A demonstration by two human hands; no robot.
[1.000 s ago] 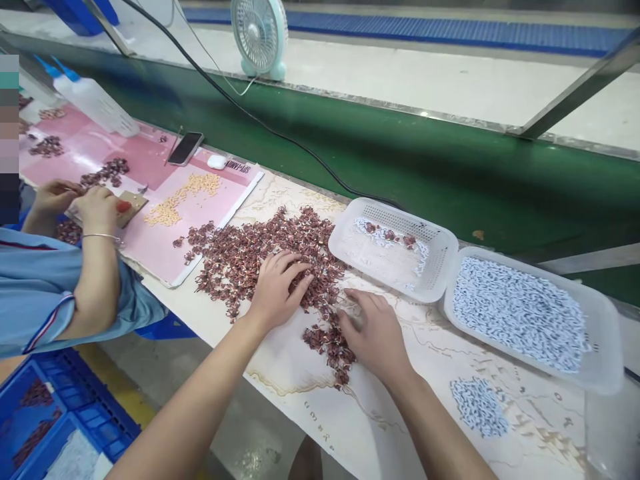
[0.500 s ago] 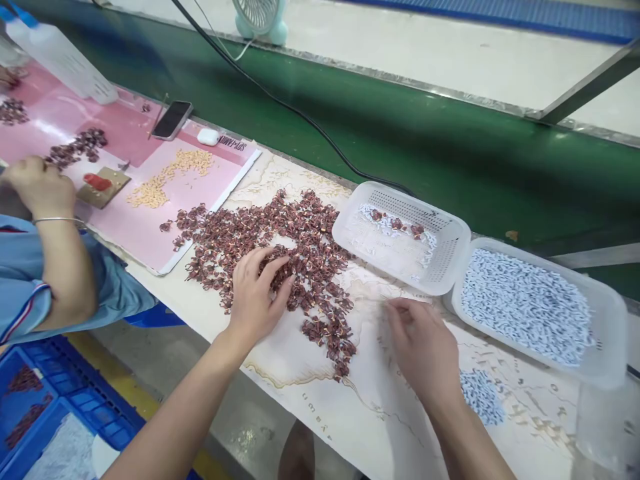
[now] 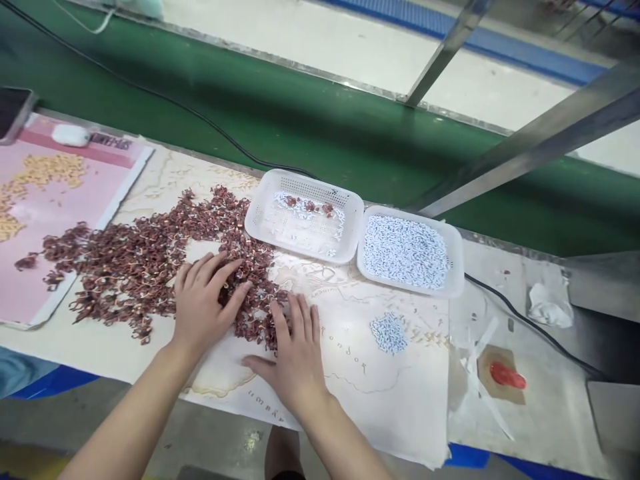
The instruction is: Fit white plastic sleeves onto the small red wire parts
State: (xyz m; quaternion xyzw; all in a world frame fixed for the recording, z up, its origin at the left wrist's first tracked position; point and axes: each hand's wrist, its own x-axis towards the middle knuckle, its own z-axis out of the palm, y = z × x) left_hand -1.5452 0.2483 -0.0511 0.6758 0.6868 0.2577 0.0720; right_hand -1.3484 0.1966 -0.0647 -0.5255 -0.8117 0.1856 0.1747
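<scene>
A wide heap of small dark red-brown pieces with yellowish bits (image 3: 145,260) lies spread over the map-patterned mat (image 3: 345,400); what they are exactly I cannot make out. My left hand (image 3: 205,300) rests on the heap's near side, fingers spread and bent over the pieces. At the heap's right edge, my right hand (image 3: 295,353) lies palm down with its thumb stretched out and its fingertips touching the pieces. Neither hand grips anything that shows; what is under the palms is hidden.
Behind the heap stands a white basket (image 3: 313,250) with a few red-brown and pale blue pieces. Beside it, another basket (image 3: 455,267) holds many pale blue pieces. A small pale blue pile (image 3: 389,333) lies nearer. A black cable (image 3: 530,323) crosses the right side, near a red item (image 3: 507,375).
The view has swung to the right. My right hand has moved left from the bare mat to the heap's edge and spread its fingers. My left hand stays on the heap.
</scene>
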